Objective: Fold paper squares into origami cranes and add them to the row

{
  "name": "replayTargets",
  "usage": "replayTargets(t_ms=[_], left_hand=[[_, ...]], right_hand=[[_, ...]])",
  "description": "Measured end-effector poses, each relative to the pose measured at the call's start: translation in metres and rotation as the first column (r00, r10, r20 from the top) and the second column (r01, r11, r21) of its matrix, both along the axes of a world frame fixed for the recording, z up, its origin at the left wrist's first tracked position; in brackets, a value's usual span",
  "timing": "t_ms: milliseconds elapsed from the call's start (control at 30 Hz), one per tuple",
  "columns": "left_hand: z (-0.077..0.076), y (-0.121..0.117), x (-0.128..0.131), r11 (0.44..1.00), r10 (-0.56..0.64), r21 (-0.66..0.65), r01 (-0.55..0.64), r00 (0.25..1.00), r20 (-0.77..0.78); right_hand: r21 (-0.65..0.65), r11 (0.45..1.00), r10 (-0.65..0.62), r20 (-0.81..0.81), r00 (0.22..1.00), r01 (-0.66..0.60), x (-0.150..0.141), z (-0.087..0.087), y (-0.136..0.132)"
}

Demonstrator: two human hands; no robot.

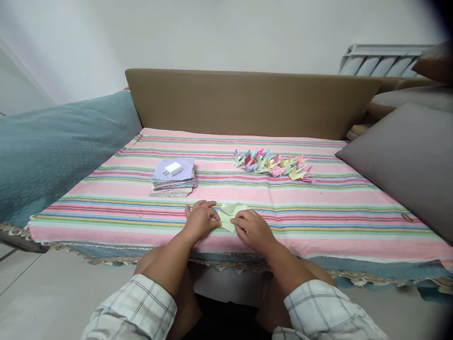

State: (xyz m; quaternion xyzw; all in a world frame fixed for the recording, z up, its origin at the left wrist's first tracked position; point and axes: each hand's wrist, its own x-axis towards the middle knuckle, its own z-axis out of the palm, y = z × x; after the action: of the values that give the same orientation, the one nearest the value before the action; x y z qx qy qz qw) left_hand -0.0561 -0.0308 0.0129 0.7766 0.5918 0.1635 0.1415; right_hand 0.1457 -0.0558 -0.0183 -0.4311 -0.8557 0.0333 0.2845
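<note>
A light green sheet of origami paper (pixel 228 222) lies on the striped cloth in front of me, partly folded, with a raised flap along its far side. My left hand (pixel 200 221) pinches its left edge between thumb and index finger, the other fingers spread over the cloth. On the right edge, the fingers of my right hand (pixel 255 230) are closed on the paper and cover part of it. Farther back to the right sits a cluster of folded paper cranes (pixel 272 165) in several colours. To the left stands a stack of square paper sheets (pixel 173 186).
A white charger plug (pixel 173 168) rests on top of the paper stack. The striped cloth (pixel 116 198) covers the seat, with a brown backrest (pixel 247 104) behind. A blue-covered armrest (pixel 71 141) bounds the left, a grey cushion (pixel 406 160) the right.
</note>
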Motion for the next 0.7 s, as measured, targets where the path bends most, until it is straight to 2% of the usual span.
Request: replayTargets(t_ms=[433, 700], left_hand=[[0.005, 0.001, -0.001, 0.999, -0.03, -0.032, 0.029, 0.999, -0.036], [-0.002, -0.002, 0.007, 0.998, 0.002, 0.07, 0.002, 0.998, -0.057]], right_hand=[[0.041, 0.999, -0.034, 0.034, 0.999, 0.033, -0.002, -0.005, 0.0], [0.046, 0.997, -0.056, 0.046, 0.997, 0.054, -0.003, -0.005, -0.001]])
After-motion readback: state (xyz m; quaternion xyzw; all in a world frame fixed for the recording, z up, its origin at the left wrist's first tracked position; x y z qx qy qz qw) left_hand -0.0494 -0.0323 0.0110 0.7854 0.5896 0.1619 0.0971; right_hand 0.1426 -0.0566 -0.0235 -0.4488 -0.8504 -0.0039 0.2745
